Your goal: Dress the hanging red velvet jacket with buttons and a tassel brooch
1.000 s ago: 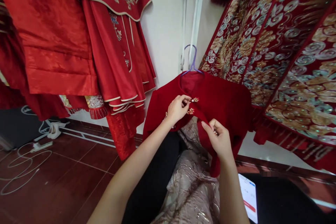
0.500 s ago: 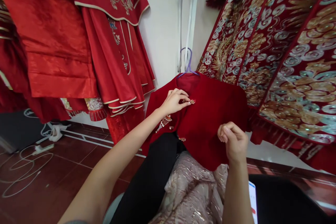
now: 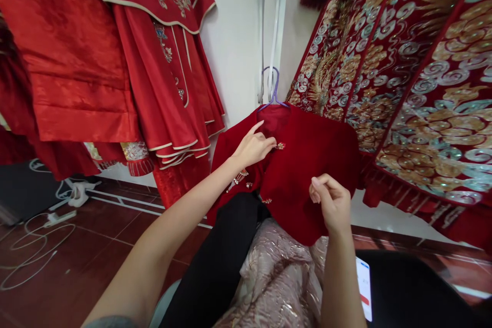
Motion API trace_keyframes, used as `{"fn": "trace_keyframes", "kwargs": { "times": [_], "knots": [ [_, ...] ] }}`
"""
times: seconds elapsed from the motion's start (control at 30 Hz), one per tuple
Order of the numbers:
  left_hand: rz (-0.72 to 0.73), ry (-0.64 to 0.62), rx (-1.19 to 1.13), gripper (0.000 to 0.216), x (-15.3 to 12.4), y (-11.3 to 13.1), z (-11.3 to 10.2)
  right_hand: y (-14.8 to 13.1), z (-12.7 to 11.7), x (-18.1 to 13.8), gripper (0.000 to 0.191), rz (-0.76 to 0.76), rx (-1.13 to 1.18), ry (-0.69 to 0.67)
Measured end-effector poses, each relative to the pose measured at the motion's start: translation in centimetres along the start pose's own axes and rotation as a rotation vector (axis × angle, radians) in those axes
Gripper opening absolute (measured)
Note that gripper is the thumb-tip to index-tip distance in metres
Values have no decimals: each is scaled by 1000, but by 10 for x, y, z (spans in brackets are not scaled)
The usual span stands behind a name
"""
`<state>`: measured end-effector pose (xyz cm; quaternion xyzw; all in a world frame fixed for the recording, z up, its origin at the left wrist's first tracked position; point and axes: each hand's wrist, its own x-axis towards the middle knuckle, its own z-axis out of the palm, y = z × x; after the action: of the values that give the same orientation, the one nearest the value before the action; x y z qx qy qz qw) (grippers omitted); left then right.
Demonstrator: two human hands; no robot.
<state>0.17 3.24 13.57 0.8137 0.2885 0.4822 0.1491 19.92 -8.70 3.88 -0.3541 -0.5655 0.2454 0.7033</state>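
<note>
Head view, remote: I judge the red jacket (image 3: 303,174), below the purple hanger (image 3: 274,98), soft and light, best held by its front edge (image 3: 268,180) since the beaded clasp (image 3: 281,146) seems fragile, left grip (image 3: 253,147) pinched on that clasp, right grip (image 3: 333,201) curled together, lower right of the hanger.

No text can be read; the phone (image 3: 364,282), near right, seems to show characters, too small to make out.
</note>
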Motion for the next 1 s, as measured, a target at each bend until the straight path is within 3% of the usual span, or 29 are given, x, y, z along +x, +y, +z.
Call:
{"fn": "trace_keyframes", "kwargs": {
  "times": [0.1,0.17,0.3,0.37,0.43,0.53,0.63,0.8,0.9,1.0],
  "knots": [
    [71,-54,113,2,-2,-3,2,-8,18,6,23,7,17,83],
    [54,-103,225,8,-3,-3,5,-13,38,18,24,-27,51,60],
    [-184,-160,435,22,-6,4,12,-11,88,54,54,-80,-110,-103],
    [-288,-178,434,27,-10,8,15,-1,108,67,73,11,-247,-163],
    [-409,-176,364,39,-16,11,16,9,117,72,88,100,-409,-119],
    [-597,-71,246,65,-25,13,19,20,109,69,97,119,-595,62],
    [-668,49,174,79,-32,15,19,25,82,66,92,19,-676,154],
    [-726,93,278,92,-33,15,12,25,43,71,82,-145,-764,69],
    [-666,11,232,90,-33,11,12,24,33,73,81,-205,-806,12],
    [-633,81,211,92,-34,8,19,21,27,78,80,-181,-864,20]
  ]
}}
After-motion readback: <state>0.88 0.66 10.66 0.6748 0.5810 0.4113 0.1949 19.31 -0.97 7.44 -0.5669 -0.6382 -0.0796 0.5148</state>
